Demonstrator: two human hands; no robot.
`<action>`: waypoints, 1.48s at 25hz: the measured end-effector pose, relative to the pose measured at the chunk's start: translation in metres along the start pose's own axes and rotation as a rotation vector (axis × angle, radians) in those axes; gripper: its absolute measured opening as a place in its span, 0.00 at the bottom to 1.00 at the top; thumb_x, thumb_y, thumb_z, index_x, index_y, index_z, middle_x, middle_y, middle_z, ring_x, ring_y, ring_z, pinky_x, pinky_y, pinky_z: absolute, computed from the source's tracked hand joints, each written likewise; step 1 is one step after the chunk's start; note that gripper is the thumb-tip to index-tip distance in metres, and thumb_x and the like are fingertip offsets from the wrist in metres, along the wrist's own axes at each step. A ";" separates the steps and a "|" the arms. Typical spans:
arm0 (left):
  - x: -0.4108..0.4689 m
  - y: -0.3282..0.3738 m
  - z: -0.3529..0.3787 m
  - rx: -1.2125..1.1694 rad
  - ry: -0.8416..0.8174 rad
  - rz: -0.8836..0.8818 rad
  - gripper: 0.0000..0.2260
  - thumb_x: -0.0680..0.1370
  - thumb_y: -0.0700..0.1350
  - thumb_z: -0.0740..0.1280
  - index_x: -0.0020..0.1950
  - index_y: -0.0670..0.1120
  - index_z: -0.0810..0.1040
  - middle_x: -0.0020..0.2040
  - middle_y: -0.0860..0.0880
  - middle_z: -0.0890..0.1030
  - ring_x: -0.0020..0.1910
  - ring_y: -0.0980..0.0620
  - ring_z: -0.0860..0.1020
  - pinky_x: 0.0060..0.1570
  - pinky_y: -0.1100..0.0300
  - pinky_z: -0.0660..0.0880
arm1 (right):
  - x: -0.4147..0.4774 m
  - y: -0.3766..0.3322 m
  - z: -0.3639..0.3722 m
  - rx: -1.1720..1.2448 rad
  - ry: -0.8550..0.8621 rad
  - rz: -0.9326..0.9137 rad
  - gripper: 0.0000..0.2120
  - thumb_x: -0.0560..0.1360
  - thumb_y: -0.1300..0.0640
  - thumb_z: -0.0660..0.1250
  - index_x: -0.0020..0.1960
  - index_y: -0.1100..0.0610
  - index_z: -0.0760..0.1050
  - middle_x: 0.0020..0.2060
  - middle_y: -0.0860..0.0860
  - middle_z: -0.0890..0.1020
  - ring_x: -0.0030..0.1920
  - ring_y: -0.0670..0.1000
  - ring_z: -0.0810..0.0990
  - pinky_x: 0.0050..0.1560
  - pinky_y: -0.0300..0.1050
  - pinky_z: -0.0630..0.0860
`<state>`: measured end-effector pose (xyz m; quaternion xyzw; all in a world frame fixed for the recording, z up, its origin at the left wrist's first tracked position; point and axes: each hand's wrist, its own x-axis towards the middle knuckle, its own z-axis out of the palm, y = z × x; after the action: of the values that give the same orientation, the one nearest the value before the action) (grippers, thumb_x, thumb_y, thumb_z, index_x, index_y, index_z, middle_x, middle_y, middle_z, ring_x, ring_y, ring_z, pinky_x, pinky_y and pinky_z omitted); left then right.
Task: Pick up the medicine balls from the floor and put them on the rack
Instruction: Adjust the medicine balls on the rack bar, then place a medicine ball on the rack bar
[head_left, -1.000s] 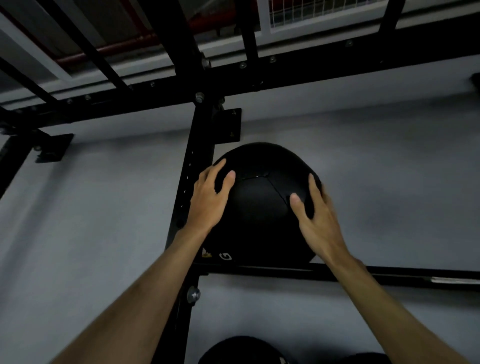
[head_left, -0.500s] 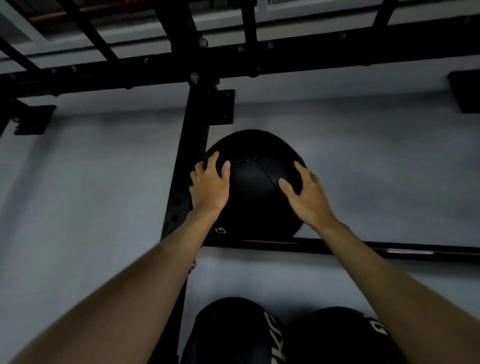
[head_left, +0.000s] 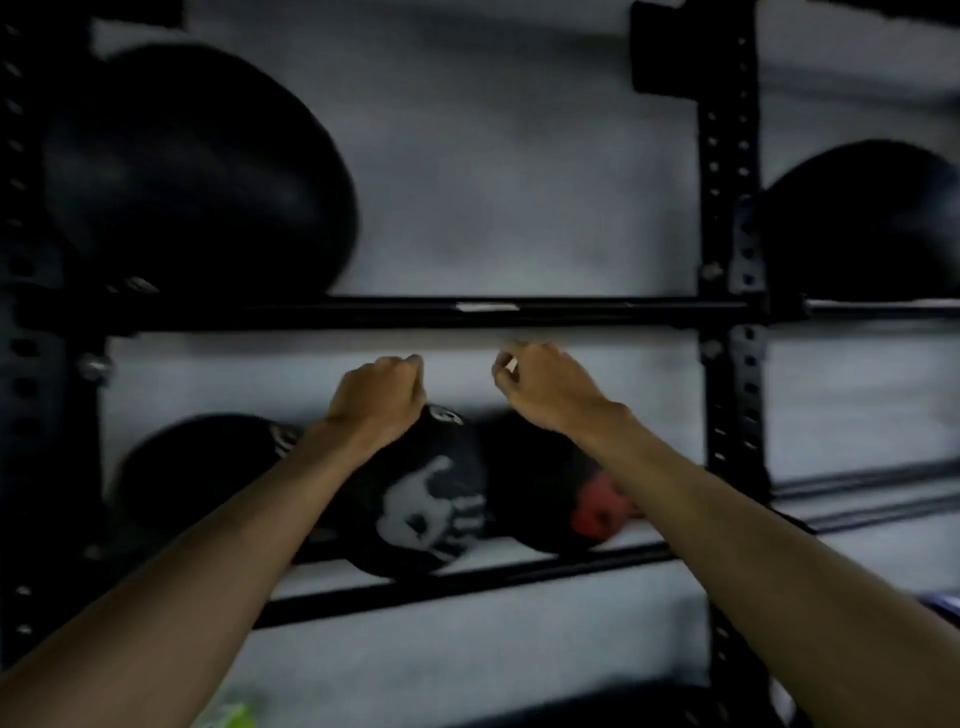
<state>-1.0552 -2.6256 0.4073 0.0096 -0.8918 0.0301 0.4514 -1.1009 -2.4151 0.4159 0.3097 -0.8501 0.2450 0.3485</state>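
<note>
A black medicine ball (head_left: 197, 171) sits on the rack's upper rail (head_left: 597, 313) at the top left, with no hand on it. Both my hands hang in the air just below that rail. My left hand (head_left: 382, 400) and my right hand (head_left: 545, 389) have their fingers curled in and hold nothing. On the lower rail behind my forearms lie three more black balls: a plain one (head_left: 197, 467), one with a white handprint (head_left: 431, 499) and one with a red mark (head_left: 561, 483). The frame is blurred by motion.
Another black ball (head_left: 862, 223) rests on the upper rail in the bay to the right, past the black perforated upright (head_left: 727, 208). A second upright (head_left: 21, 364) runs down the left edge. A grey wall lies behind the rack. Something green (head_left: 234, 717) shows at the bottom.
Both hands have let go of the ball on the upper rail and dropped below it, fingers curling in. My view has swung down and right, so lower shelf balls now show.
</note>
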 end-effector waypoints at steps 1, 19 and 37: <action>-0.014 0.032 0.021 -0.032 -0.088 0.012 0.06 0.80 0.47 0.60 0.51 0.48 0.76 0.50 0.44 0.82 0.48 0.39 0.80 0.45 0.50 0.75 | -0.030 0.034 -0.005 -0.022 -0.072 0.039 0.11 0.80 0.50 0.61 0.55 0.54 0.79 0.51 0.57 0.84 0.53 0.61 0.81 0.53 0.53 0.79; -0.311 0.522 0.262 -0.438 -1.076 0.248 0.11 0.78 0.51 0.62 0.53 0.47 0.79 0.54 0.41 0.83 0.55 0.38 0.81 0.52 0.49 0.78 | -0.530 0.381 -0.027 -0.107 -0.892 0.789 0.18 0.81 0.51 0.60 0.63 0.62 0.75 0.62 0.62 0.79 0.63 0.63 0.78 0.58 0.51 0.75; -0.455 0.678 0.501 -0.583 -1.839 0.148 0.08 0.80 0.46 0.61 0.45 0.47 0.79 0.43 0.43 0.84 0.39 0.43 0.84 0.35 0.55 0.80 | -0.714 0.571 0.080 0.091 -1.083 1.460 0.14 0.83 0.56 0.55 0.58 0.61 0.76 0.56 0.60 0.81 0.55 0.61 0.81 0.46 0.48 0.70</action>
<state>-1.2186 -1.9843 -0.2859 -0.1391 -0.8674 -0.1832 -0.4413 -1.1305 -1.8190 -0.2808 -0.2195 -0.8719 0.2592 -0.3527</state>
